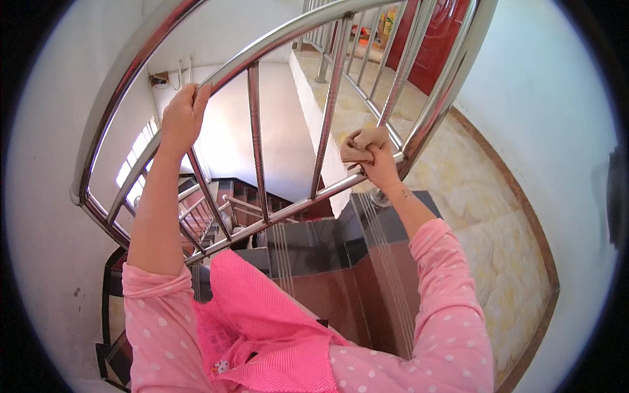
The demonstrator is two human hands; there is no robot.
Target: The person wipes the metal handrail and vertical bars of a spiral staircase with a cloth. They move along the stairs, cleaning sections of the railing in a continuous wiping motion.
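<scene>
My left hand [185, 118] is closed around the metal handrail [275, 42] of a stair railing, up at the left. In my right hand [382, 167] is a bunched brown cloth [366, 141], held low beside the railing where an upright post meets the bottom rail [339, 186]. Part of the cloth is hidden behind my fingers, and whether it touches the metal I cannot tell. Between the two hands stand slim metal balusters [256, 142], tilted in this view.
Dark red and black stone steps [319, 290] lie below me, and a lower flight [241, 196] shows through the railing. A marble-patterned landing [481, 221] runs along the white wall [545, 123] at right. Beyond it is a red door [442, 44]. A window [137, 159] glows at left.
</scene>
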